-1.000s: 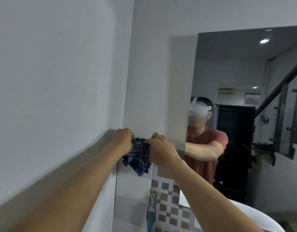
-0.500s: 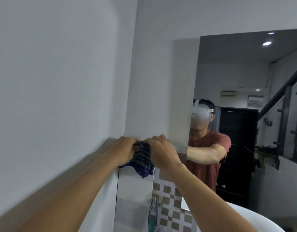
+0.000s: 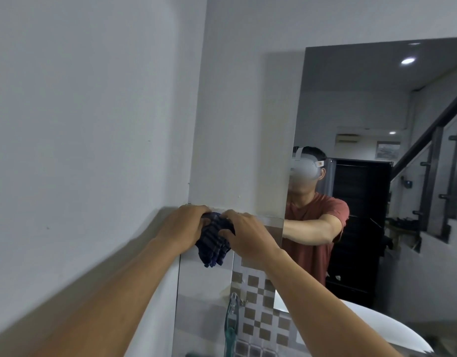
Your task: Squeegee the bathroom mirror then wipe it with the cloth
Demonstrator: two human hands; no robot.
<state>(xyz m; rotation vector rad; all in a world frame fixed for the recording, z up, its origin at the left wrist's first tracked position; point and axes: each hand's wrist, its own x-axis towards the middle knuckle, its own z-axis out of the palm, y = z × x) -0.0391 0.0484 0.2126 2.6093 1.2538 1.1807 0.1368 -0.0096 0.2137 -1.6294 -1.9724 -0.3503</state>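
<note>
A dark blue checked cloth [image 3: 214,242] is bunched between both my hands in front of the wall corner. My left hand [image 3: 184,226] grips its left side and my right hand [image 3: 245,234] grips its right side and top. The cloth's lower end hangs free below my fingers. The large mirror [image 3: 377,104] fills the right of the view; its left edge lies just right of my right hand. The mirror shows a person in a red shirt with arms stretched toward the wall. No squeegee is in view.
A plain white wall [image 3: 80,124] runs along the left. Below my hands are grey and checkered brown tiles [image 3: 258,305] and a teal object hanging from a hook [image 3: 231,323]. A white basin rim [image 3: 392,331] shows at the lower right.
Both hands have drawn closer together and bunched the cloth into a tighter wad; less of it hangs loose than a second ago.
</note>
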